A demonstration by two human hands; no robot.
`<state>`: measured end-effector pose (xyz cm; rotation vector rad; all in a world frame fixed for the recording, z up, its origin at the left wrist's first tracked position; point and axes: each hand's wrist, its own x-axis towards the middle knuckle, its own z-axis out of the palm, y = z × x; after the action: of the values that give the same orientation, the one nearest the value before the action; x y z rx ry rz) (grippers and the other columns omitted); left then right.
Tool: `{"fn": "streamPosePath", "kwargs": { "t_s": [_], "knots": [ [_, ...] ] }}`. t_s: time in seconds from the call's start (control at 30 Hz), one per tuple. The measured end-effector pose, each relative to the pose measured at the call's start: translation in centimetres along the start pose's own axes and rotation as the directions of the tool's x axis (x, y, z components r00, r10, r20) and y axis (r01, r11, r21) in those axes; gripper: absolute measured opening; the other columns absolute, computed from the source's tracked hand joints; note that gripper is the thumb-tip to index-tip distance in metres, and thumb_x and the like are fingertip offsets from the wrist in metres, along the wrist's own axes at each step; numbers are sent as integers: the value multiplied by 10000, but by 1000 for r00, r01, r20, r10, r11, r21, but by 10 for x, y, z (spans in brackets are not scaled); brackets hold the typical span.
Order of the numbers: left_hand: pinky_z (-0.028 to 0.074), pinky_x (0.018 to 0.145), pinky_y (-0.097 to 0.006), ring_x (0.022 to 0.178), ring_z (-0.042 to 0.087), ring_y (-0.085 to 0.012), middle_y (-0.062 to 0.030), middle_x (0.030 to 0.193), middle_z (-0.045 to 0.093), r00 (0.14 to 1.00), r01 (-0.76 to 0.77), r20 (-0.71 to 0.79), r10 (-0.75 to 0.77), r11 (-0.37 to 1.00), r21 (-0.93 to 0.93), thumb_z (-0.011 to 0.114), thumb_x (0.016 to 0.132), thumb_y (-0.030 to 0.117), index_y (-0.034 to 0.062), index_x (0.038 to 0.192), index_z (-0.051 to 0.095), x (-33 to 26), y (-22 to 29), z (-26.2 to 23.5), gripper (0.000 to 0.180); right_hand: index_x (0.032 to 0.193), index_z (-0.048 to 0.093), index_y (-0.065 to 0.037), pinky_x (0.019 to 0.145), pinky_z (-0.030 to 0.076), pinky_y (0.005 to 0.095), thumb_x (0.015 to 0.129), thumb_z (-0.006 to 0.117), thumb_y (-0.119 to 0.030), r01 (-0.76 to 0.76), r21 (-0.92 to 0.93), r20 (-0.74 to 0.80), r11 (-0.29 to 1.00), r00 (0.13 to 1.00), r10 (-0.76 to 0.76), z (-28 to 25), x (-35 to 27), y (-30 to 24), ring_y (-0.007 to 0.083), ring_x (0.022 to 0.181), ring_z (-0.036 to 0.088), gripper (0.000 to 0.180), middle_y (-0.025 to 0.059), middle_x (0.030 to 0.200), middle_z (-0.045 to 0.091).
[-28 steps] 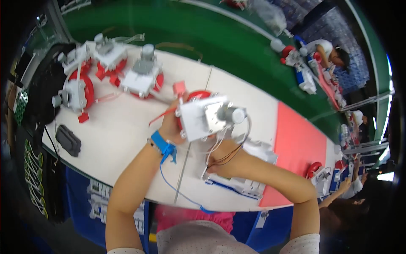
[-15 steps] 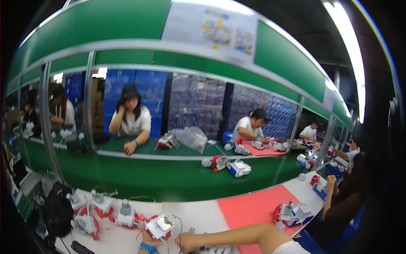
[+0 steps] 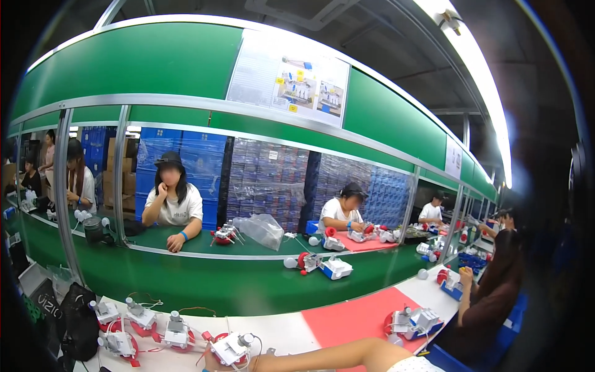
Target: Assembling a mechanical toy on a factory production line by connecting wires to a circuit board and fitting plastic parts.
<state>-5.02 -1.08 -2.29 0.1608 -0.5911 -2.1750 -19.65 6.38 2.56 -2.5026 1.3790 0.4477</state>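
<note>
At the lower edge, a white box-shaped unit with a red ring, a grey knob and thin wires (image 3: 229,348) is at my hands. My left hand (image 3: 212,361) is closed at its left side, partly hidden behind the unit. My right hand (image 3: 258,363) reaches in from the right with the forearm across the bench. It looks closed beside the unit's wires; what its fingers hold is hidden, and the frame edge cuts it off. Just left of the unit sits a similar white-and-red unit (image 3: 178,335), with several more beyond it.
A pink mat (image 3: 347,316) lies on the white bench, with another unit (image 3: 409,322) at its right. Beyond runs a green conveyor (image 3: 204,288) carrying a bulb and a white-blue box (image 3: 336,268). A black bag (image 3: 80,322) stands left. Co-workers sit opposite and at right.
The view has tilted up, so the bench and my hands sit lower in the picture. My blue wristband has dropped out of view. My hands stay at the same unit.
</note>
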Motion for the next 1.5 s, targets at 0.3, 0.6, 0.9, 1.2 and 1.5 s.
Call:
{"fn": "streamPosePath", "kwargs": {
  "t_s": [0.3, 0.6, 0.9, 1.2, 1.5],
  "knots": [
    [338, 905, -537, 1095, 456, -334, -119, 1201, 487, 994, 102, -32, -104, 992, -68, 282, 786, 589, 97, 1191, 456, -10, -1, 1, 660, 591, 631, -82, 586, 452, 370, 550, 656, -416, 90, -7, -35, 996, 995, -90, 19, 9, 4, 264, 602, 565, 338, 111, 609, 592],
    [388, 890, -488, 1069, 481, -316, -122, 1182, 506, 993, 88, -81, -91, 996, -30, 397, 791, 543, 118, 1194, 467, -5, -15, -13, 591, 675, 615, -35, 651, 474, 373, 481, 678, -263, 270, 52, -326, 961, 915, -239, 67, 29, 19, 306, 734, 580, 305, 149, 713, 597],
    [436, 816, -537, 1067, 490, -331, -137, 1243, 444, 975, 219, 1, -220, 970, -106, 345, 813, 562, 66, 1279, 349, 1, -3, 9, 680, 754, 581, -29, 595, 446, 386, 573, 658, -166, 372, 442, -143, 816, 927, -346, -5, -23, -8, 320, 659, 555, 240, 132, 673, 559],
    [473, 803, -475, 1077, 490, -284, -123, 1251, 430, 992, 125, 27, -125, 992, -33, 331, 831, 570, 97, 1263, 365, -20, -6, 13, 642, 766, 602, -79, 740, 393, 373, 556, 712, -295, 421, 443, -140, 791, 904, -403, 5, -27, -9, 254, 815, 543, 320, 70, 783, 579],
    [395, 916, -385, 1094, 485, -243, -105, 1231, 470, 988, 147, 65, -142, 986, -83, 422, 831, 461, 63, 1244, 406, -19, -13, 17, 574, 786, 629, -103, 839, 334, 449, 508, 751, -344, 422, 323, -24, 847, 898, -439, -3, -33, -14, 290, 949, 477, 388, 89, 845, 551]
  ]
}}
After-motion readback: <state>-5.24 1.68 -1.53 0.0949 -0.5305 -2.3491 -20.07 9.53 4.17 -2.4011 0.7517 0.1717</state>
